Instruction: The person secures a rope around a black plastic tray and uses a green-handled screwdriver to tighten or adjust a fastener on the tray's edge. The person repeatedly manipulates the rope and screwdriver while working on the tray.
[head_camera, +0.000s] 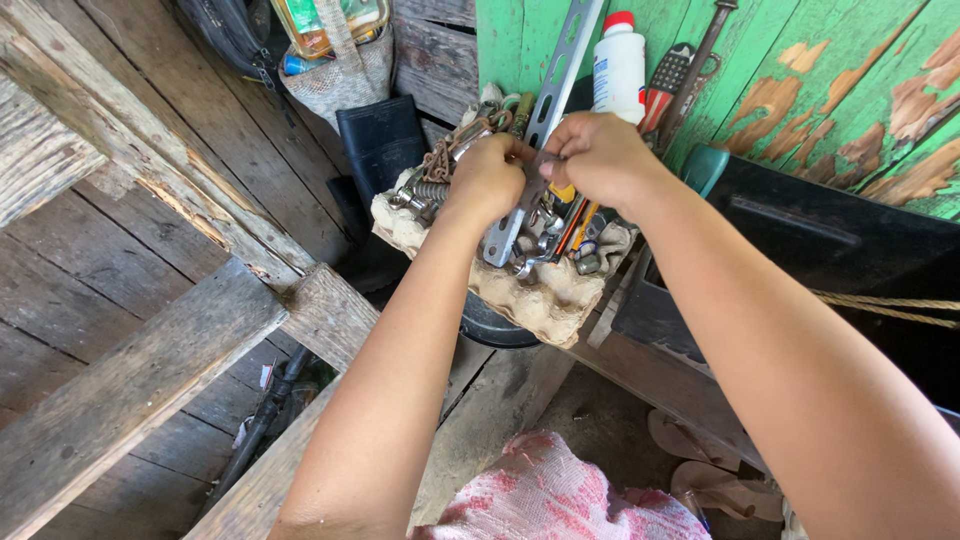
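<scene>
Count: one grey perforated metal strip (548, 105), one white plastic bottle with a red cap (619, 68).
Hands: left hand (487, 178) and right hand (597, 158) met, both pinching the strip.
Strip: rose toward twelve o'clock from the fingers.
Container: beige pulp egg tray (540, 295) below held nuts, bolts and chain.
</scene>
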